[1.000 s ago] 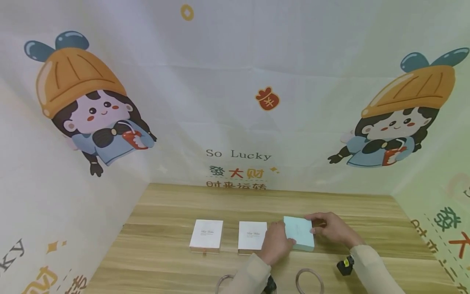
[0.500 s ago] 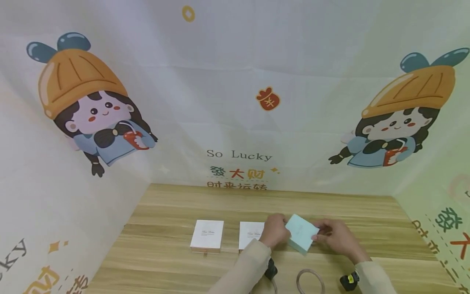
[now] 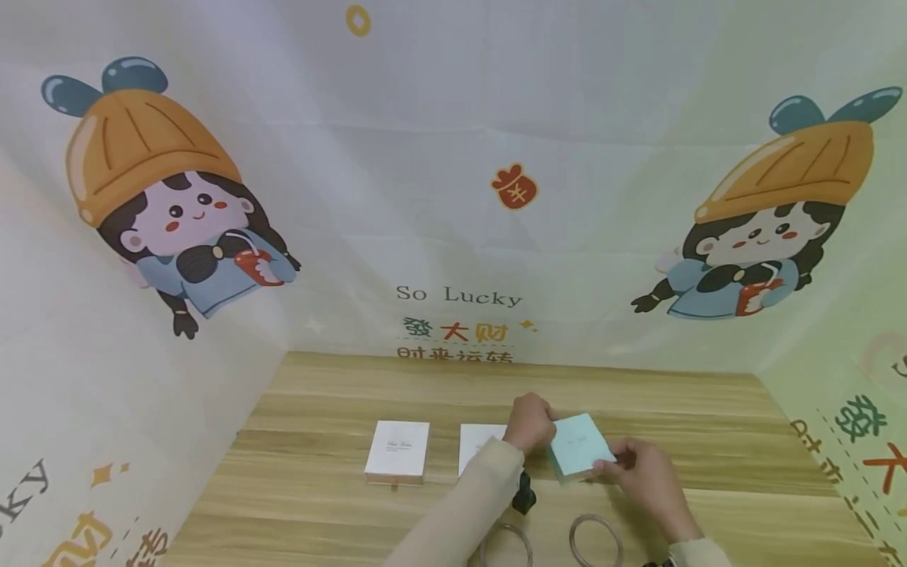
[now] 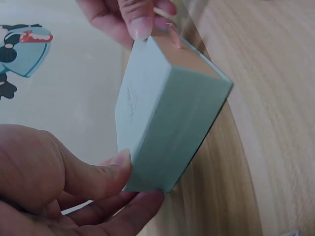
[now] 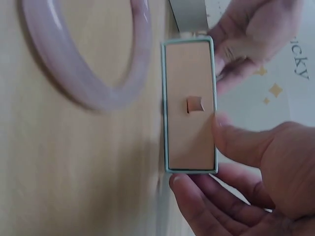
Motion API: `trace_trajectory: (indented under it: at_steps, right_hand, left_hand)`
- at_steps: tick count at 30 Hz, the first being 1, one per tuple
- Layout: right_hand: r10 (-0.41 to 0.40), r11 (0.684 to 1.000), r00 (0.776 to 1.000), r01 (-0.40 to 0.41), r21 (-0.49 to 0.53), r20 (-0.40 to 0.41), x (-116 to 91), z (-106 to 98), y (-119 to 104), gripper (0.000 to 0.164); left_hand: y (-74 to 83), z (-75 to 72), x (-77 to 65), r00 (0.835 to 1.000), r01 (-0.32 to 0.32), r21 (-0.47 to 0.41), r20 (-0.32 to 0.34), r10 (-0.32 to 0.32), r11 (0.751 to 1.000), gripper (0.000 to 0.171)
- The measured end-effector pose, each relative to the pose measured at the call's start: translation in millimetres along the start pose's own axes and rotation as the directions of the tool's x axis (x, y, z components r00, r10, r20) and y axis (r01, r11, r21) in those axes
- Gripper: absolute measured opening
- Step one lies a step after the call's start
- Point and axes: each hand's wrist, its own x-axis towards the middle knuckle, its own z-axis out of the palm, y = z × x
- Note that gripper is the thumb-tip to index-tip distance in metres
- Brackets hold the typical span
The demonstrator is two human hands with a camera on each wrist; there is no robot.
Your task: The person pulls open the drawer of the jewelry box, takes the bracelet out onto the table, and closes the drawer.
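Note:
A mint-green drawer-style box (image 3: pixel 581 443) is held between both hands above or on the table; the head view does not show which. My left hand (image 3: pixel 529 423) pinches its left side, and the left wrist view shows the thumb on the lid face (image 4: pixel 140 93) with fingers underneath. At the near right corner, my right hand (image 3: pixel 648 476) grips the box with thumb and fingers. A tan drawer front (image 5: pixel 189 142) with a small ribbon pull tab (image 5: pixel 195 103) faces the right wrist camera. The drawer sits flush in its sleeve.
Two white boxes lie to the left: one uncovered (image 3: pixel 398 450), the other (image 3: pixel 476 442) partly behind my left arm. Two pale bangles, a left one (image 3: pixel 506 526) and a right one (image 3: pixel 595 516), lie nearer on the wooden table (image 3: pixel 319 394). Printed cloth walls (image 3: pixel 453 236) surround it.
The mint-green box has been turned from its square-on position. My left hand has shifted toward its far left side, and my right hand has come down to its near right corner.

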Motion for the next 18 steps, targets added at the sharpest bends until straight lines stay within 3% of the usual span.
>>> trace_trajectory:
  at_steps: [9, 14, 18]
  right_hand:
    - [0.033, 0.999, 0.995, -0.034, -0.008, -0.097, -21, 17, -14, 0.027]
    - [-0.021, 0.998, 0.987, 0.012, -0.055, -0.157, -23, 23, -16, 0.028]
    - [-0.031, 0.998, 0.988, 0.022, -0.06, -0.15, -22, 24, -16, 0.027]
  left_hand:
    - [0.9, -0.7, 1.6, 0.997, 0.065, -0.014, 0.032, -0.065, 0.998, 0.028]
    - [2.3, -0.2, 2.0, 0.996, 0.079, -0.011, 0.034, -0.079, 0.997, 0.027]
    - [1.5, -0.7, 1.3, 0.998, 0.057, 0.002, 0.038, -0.057, 0.998, 0.023]
